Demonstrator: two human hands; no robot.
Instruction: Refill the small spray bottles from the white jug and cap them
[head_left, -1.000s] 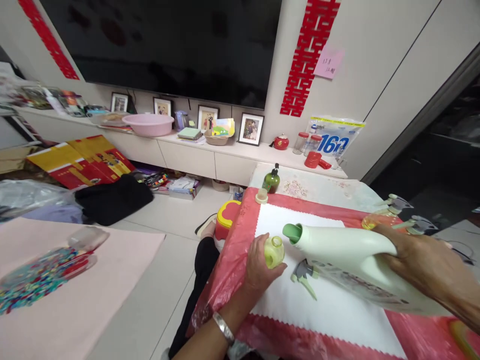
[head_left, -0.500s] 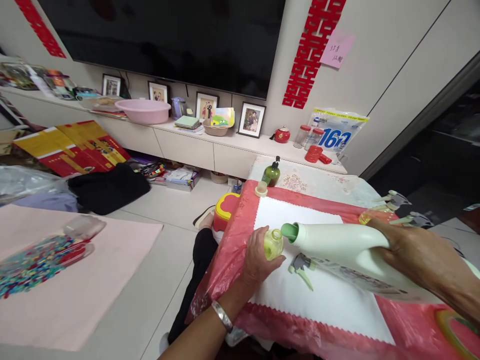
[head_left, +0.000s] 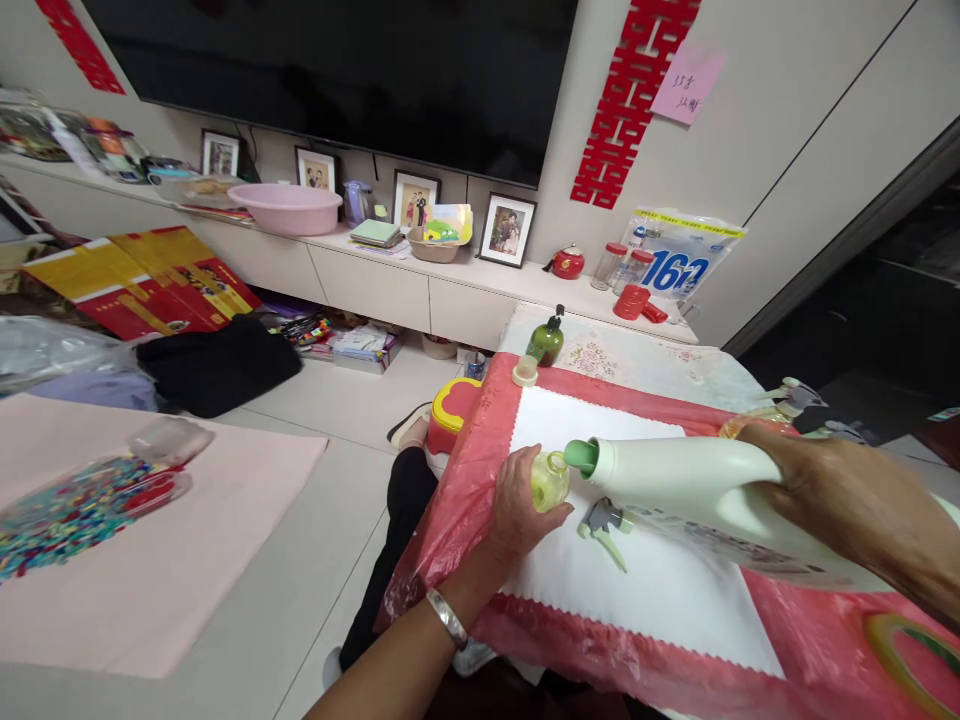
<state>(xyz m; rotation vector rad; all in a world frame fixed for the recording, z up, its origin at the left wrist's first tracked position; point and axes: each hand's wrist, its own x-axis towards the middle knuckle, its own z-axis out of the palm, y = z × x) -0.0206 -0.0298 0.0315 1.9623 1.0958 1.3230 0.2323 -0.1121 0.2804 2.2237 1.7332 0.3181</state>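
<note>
While a small yellow bottle [head_left: 546,490] is grasped in the left hand [head_left: 514,505], a large pale green jug [head_left: 675,472] is gripped by the right hand [head_left: 832,495] near its handle, as seen in the head view. The bottle is held above a white mat [head_left: 637,600], its open mouth turned upward. The jug is tipped over almost on its side, and its green spout [head_left: 581,457] is brought right up to the bottle's mouth; whether the two are touching cannot be told. On the left wrist a silver bracelet [head_left: 447,618] is worn.

Beneath the jug's neck, a grey and pale green spray head [head_left: 606,522] is laid loose on the mat. The mat is spread over a red plastic cover [head_left: 450,530], at whose far left corner a small whitish cap [head_left: 526,373] is set. Just beyond it, a green pump bottle [head_left: 547,343] is stood upright by a floral cloth [head_left: 637,350]. At the right, spray bottles [head_left: 791,398] are partly hidden behind the right hand. Well apart, on the left, colourful small pieces [head_left: 75,510] are heaped on a pink sheet [head_left: 187,590]. On the low cabinet behind, a pink basin [head_left: 289,210] is placed among framed photographs [head_left: 508,230].
</note>
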